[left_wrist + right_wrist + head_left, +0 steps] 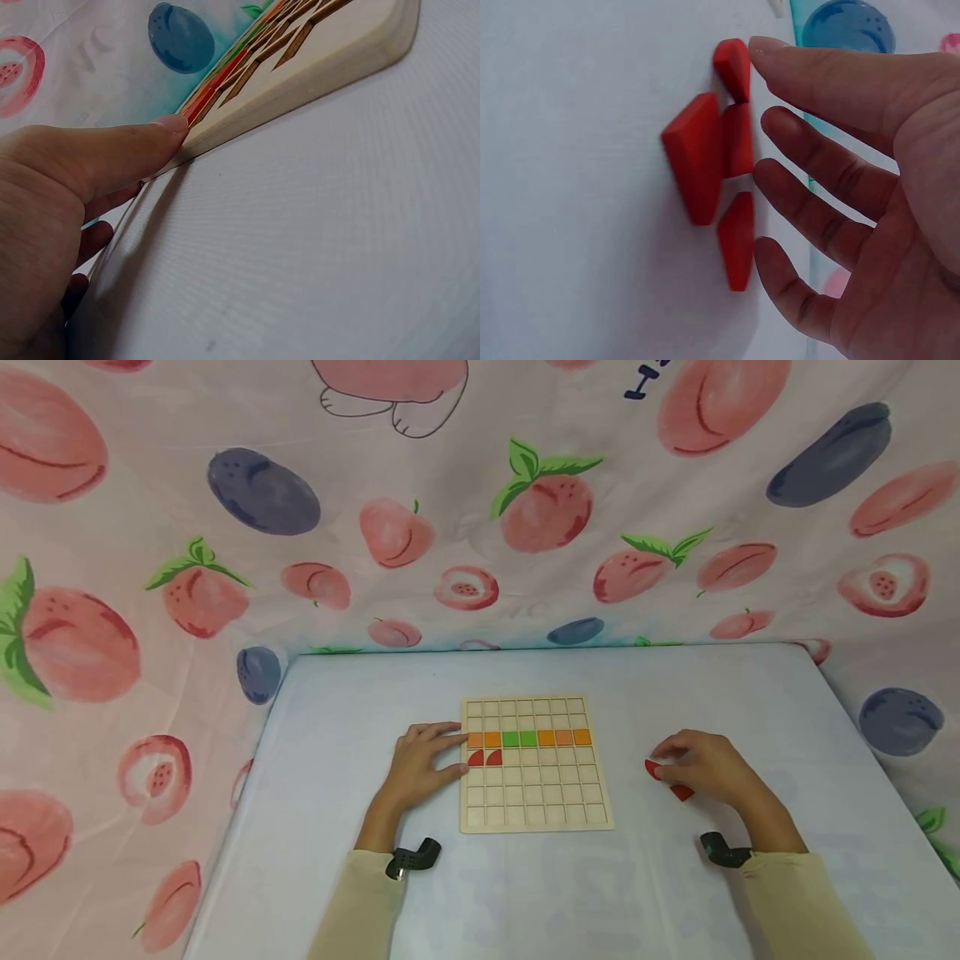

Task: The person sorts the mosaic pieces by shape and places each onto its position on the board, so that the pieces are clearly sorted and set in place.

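Note:
A light wooden grid board (pixel 555 795) lies on the table. One row holds orange square tiles (pixel 546 739) and green ones (pixel 519 740). Two red quarter-round pieces (pixel 493 758) sit in the leftmost cells of the row below. My left hand (pixel 415 766) rests against the board's left edge; in the left wrist view its thumb (pixel 142 146) touches the rim. To the right of the board, my right hand (pixel 701 766) hovers at several loose red pieces (pixel 695 161). Its fingers are loosely bent and spread beside them, and no grip on a piece shows.
A white cloth covers the table (pixel 525 893). Behind and at the sides hangs a curtain (pixel 465 468) printed with fruit. Each wrist wears a black device, one on the left (pixel 414 857) and one on the right (pixel 723 850).

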The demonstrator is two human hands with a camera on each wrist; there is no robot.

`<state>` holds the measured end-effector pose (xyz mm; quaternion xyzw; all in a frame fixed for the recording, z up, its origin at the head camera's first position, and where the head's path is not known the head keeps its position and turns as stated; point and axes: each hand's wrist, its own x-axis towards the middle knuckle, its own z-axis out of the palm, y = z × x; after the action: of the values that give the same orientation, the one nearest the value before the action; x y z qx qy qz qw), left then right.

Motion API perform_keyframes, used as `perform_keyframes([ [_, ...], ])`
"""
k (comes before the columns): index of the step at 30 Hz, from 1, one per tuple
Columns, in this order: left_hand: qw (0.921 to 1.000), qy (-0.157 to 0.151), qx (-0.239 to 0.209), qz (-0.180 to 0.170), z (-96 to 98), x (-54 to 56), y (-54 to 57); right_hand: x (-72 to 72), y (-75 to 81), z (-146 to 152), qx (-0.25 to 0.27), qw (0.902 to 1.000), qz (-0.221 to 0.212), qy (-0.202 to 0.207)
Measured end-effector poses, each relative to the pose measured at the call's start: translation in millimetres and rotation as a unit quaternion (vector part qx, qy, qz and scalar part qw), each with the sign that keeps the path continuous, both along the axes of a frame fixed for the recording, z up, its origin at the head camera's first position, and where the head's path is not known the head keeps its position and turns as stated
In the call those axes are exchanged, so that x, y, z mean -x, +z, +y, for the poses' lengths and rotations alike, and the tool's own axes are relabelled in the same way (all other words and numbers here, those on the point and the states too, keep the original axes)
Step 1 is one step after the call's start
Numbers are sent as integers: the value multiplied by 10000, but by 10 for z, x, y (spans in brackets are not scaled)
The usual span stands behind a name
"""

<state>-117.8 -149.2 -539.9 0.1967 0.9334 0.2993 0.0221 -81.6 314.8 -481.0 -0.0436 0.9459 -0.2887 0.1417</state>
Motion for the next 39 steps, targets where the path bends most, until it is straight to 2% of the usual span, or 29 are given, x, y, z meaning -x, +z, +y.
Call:
perform_keyframes([
  [10,9999,-12,-48,131,12,-1,-25,7,-96,41,-38,9999,-114,-76],
  [20,10000,2,4,83,4,-13,-8,116,-99,107,31,9970,-764,-102],
  [39,9999,-44,33,110,-6,-2,-28,130,-107,58,185,9972,-721,-86],
])
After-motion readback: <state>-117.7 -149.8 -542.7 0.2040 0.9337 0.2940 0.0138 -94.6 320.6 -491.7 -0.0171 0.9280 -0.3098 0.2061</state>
